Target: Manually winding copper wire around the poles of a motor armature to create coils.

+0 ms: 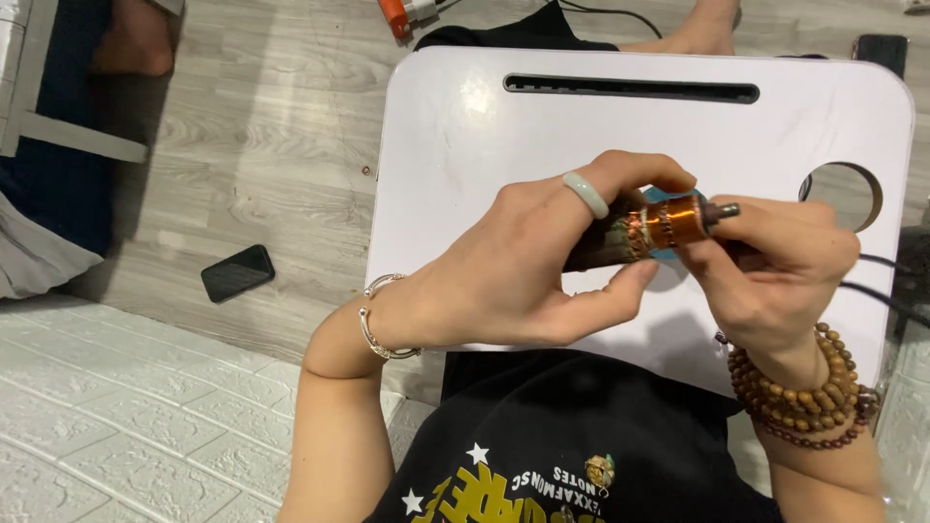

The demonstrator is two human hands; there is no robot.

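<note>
Both hands on a small motor rotor above the white table (pixel 465 136).

I read this as inspection or winding work: my left hand (pixel 523 261) is closed round the dark body of the rotor (pixel 668 225), and my right hand (pixel 775 261) pinches its shaft end by the copper coil. Next move calls for a steady grip and careful fingertip turning. A phone (pixel 237 272) lies on the floor.
</note>
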